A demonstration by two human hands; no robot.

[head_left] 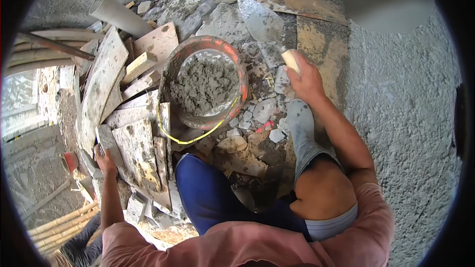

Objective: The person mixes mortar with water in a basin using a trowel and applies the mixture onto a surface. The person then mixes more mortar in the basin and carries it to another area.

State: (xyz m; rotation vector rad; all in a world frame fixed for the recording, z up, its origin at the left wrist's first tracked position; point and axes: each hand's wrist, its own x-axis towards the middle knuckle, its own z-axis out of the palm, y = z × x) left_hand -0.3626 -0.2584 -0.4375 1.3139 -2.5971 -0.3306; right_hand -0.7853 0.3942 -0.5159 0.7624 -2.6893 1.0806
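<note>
My right hand (306,78) is closed around the wooden handle of a trowel (260,20), whose metal blade points away toward the rubble. At the far left, my left hand (105,162) is at a grey block (109,143), with its fingers at the near end; another grey piece lies beside them. Between my hands, an orange-rimmed bucket (237,64) holds wet grey mortar (205,86). Its yellow handle (185,142) hangs over the near side.
Broken boards and tiles (104,79) lean left of the bucket, near a grey pipe (118,15). Rough grey plaster (401,104) covers the right side. Bamboo poles (64,225) and another person's dark-clothed leg (81,242) are at lower left.
</note>
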